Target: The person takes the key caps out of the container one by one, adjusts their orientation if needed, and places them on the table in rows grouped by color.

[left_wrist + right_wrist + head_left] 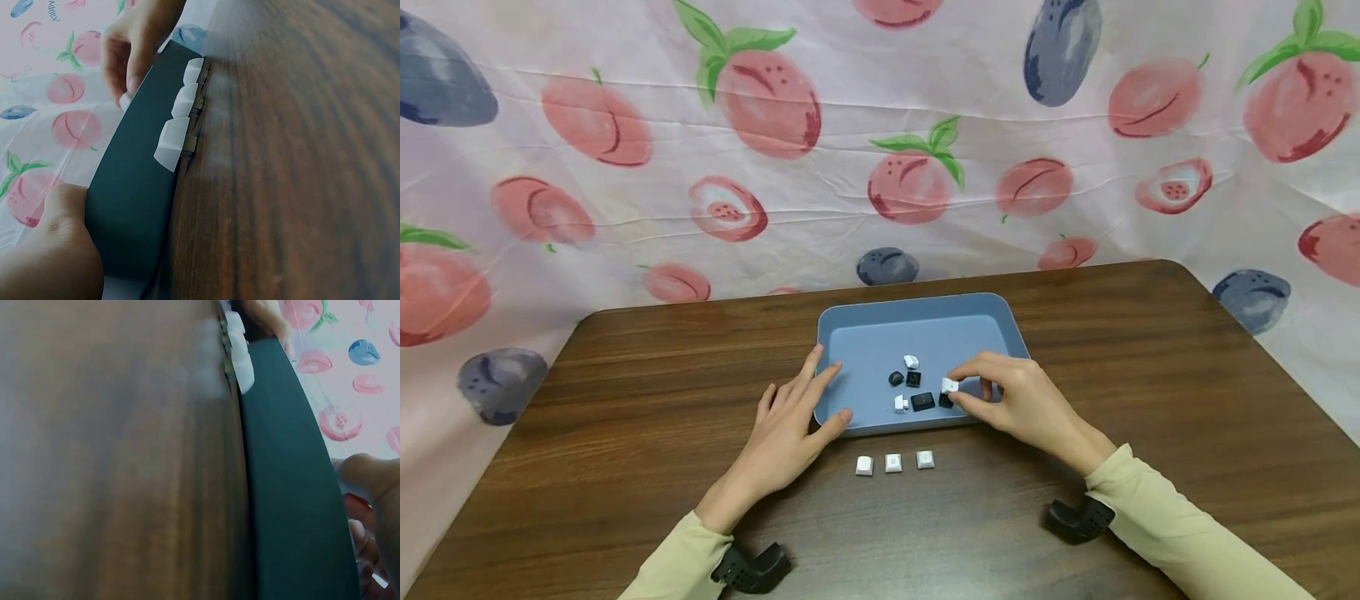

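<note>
My right hand (1026, 400) pinches a white keycap (950, 385) between thumb and fingertips, over the near right part of a blue tray (917, 310). A black keycap (946, 401) sits just below it, partly hidden. My left hand (786, 429) lies with fingers spread on the tray's left side, its thumb at the near left corner. Inside the tray are two white keycaps, one near the middle (912, 362) and one nearer the front (901, 404), plus several black ones, including a wide black keycap (922, 402). In the left wrist view, the right hand (134, 53) reaches over the tray wall.
Three white keycaps stand in a row on the wooden table (700, 375) before the tray: left (864, 466), middle (892, 463) and right (925, 459). Small parts show beneath them in the left wrist view. A fruit-patterned cloth (820, 192) hangs behind the table.
</note>
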The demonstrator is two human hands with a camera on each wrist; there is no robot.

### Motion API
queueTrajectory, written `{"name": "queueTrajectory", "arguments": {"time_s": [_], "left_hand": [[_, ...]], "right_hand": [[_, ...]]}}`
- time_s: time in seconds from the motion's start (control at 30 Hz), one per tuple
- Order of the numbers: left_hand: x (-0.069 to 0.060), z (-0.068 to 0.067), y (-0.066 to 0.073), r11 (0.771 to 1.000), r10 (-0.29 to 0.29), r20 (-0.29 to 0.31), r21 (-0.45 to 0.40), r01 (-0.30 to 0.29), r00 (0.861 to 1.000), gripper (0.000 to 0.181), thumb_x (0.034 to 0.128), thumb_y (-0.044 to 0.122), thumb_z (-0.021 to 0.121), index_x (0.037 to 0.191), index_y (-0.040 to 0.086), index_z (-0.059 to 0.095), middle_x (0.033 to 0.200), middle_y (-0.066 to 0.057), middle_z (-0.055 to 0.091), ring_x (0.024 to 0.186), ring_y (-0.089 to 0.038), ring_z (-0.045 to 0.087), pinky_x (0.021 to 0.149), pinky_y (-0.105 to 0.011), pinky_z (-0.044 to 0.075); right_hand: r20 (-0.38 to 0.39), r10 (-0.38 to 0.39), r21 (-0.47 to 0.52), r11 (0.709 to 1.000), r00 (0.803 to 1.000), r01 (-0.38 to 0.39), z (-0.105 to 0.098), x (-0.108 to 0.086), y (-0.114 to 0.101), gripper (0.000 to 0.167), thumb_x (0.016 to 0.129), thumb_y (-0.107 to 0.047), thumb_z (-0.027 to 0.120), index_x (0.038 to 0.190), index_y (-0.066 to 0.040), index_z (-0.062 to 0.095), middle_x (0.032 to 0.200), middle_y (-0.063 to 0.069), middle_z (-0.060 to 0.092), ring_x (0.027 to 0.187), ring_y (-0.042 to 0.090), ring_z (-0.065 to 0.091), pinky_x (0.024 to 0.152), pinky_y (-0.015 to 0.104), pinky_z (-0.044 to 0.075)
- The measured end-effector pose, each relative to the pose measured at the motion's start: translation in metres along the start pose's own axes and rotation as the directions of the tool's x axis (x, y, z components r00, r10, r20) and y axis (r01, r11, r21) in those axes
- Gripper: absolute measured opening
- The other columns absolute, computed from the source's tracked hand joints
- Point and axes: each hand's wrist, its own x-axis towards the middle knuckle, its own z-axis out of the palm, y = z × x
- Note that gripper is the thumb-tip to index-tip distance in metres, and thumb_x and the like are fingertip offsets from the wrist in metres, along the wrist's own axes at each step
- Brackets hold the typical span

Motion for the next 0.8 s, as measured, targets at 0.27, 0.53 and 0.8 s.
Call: {"name": "queueTrajectory", "arguments": {"time_s": [0.27,0.53,0.8], "left_hand": [[0.001,-0.001,0.001,1.000,-0.012,0.005,0.015,0.012,1.000,0.068,0.1039,0.052,0.052,0.162,0.021,0.032,0.173,-0.001,0.006,0.149,-0.040,0.032,0.117,-0.072,0.008],[0.000,0.000,0.003,0.996,-0.028,-0.011,0.084,0.029,1.000,0.068,0.1043,0.055,0.049,0.162,0.023,0.031,0.173,0.000,0.009,0.148,-0.038,0.036,0.117,-0.071,0.013],[-0.001,0.000,0.005,0.995,-0.030,-0.020,0.091,0.031,0.999,0.069,0.1040,0.054,0.050,0.162,0.021,0.031,0.173,0.000,0.010,0.148,-0.037,0.036,0.118,-0.070,0.014]], "right_hand": [[0.025,-0.090,0.102,0.991,0.996,0.087,-0.007,-0.014,-0.010,0.017,0.088,-0.014,0.081,0.105,-0.014,0.076,0.095,-0.007,0.070,0.065,-0.001,0.046,0.057,0.010,0.037],[0.023,-0.180,0.125,0.976,0.983,0.176,-0.009,-0.022,-0.011,0.014,0.092,-0.019,0.078,0.106,-0.015,0.076,0.098,-0.008,0.072,0.060,-0.002,0.044,0.055,0.006,0.035],[0.157,-0.169,0.111,0.982,0.973,0.153,-0.008,-0.026,-0.015,0.018,0.086,-0.016,0.083,0.103,-0.017,0.079,0.088,-0.011,0.071,0.060,-0.006,0.045,0.055,0.004,0.034]]}}
